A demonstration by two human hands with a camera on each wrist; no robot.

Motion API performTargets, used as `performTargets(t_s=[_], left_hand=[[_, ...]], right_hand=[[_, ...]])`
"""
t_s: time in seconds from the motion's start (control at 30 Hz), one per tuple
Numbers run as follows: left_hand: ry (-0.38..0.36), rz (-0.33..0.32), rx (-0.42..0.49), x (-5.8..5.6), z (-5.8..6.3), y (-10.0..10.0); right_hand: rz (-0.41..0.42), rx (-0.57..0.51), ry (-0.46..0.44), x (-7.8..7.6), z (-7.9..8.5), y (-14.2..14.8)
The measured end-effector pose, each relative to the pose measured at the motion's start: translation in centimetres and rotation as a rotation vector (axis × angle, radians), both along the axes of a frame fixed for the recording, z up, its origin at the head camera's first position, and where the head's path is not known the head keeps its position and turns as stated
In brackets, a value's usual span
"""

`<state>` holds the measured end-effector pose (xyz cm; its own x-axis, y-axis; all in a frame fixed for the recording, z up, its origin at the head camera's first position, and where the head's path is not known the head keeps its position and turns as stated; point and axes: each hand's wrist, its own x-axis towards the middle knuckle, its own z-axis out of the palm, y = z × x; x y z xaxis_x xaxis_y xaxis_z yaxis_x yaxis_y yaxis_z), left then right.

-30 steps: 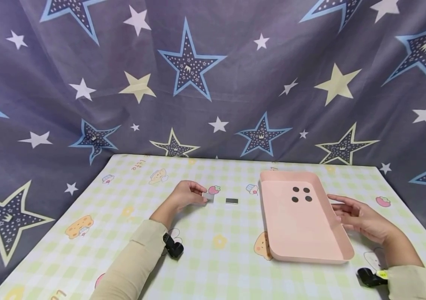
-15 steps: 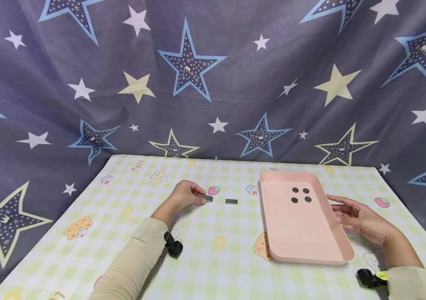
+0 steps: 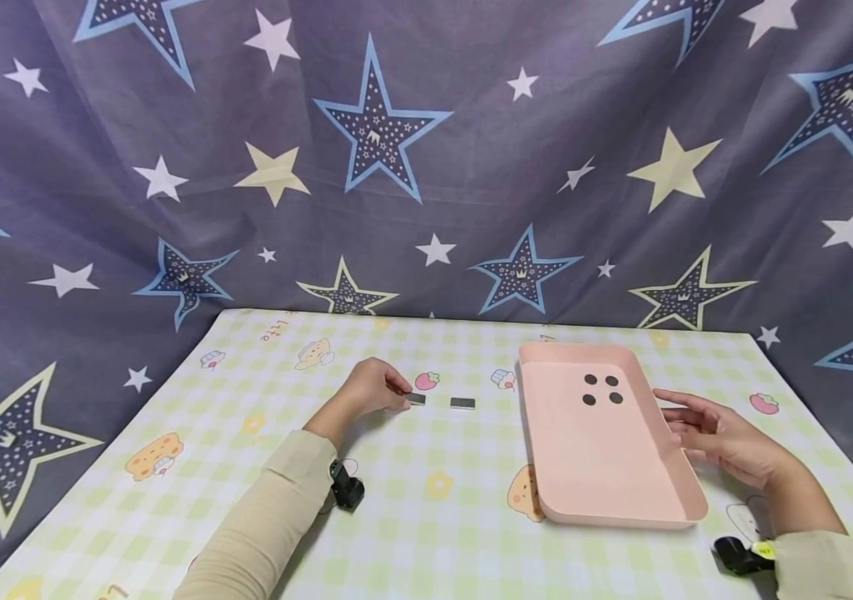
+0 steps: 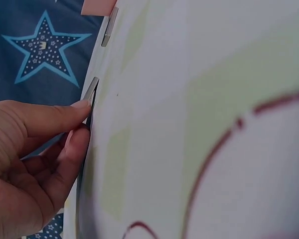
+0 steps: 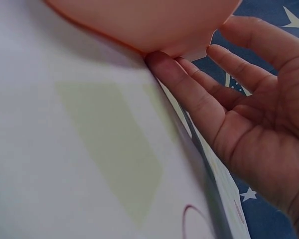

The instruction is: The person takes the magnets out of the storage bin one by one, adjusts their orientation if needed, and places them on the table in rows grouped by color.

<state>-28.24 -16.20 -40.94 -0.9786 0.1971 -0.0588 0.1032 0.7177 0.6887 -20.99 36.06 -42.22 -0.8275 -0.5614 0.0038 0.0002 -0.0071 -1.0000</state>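
My left hand (image 3: 375,387) pinches a small flat rectangular block (image 3: 415,399) between thumb and fingers, low over the tabletop. Its upper face is dark, and a silvery edge of the block (image 4: 91,88) shows in the left wrist view. To its right lies a second, similar dark-topped block (image 3: 462,403), flat on the cloth. At the right, my right hand (image 3: 726,437) touches the outer right wall of a pink tray (image 3: 606,475) with relaxed fingers. In the right wrist view the thumb (image 5: 177,79) meets the tray's lower edge.
Several black round discs (image 3: 590,380) sit together in the far half of the tray. A checked cloth with cartoon prints (image 3: 396,533) covers the table. Behind it hangs a dark curtain with stars (image 3: 441,192).
The block in my left hand has tipped from showing a light grey face to lying dark face up, close to the table. My right hand and the tray have stayed put.
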Motion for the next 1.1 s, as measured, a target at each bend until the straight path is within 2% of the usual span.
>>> performTargets(t_s=[0.37,0.57,0.9,1.1], left_hand=[[0.031,-0.042,-0.061,-0.1,0.4,0.1],[0.033,-0.057,-0.075,-0.2,0.4,0.2],[-0.001,-0.077,-0.047,-0.2,0.9,0.1],[-0.007,-0.075,0.011,-0.5,1.1,0.4]], right_hand=[[0.015,-0.019,0.013,-0.1,-0.2,-0.1],[-0.009,-0.004,0.008,0.0,-0.1,-0.1],[0.026,-0.038,0.012,-0.1,0.0,-0.1],[0.014,-0.019,0.012,-0.1,-0.1,0.0]])
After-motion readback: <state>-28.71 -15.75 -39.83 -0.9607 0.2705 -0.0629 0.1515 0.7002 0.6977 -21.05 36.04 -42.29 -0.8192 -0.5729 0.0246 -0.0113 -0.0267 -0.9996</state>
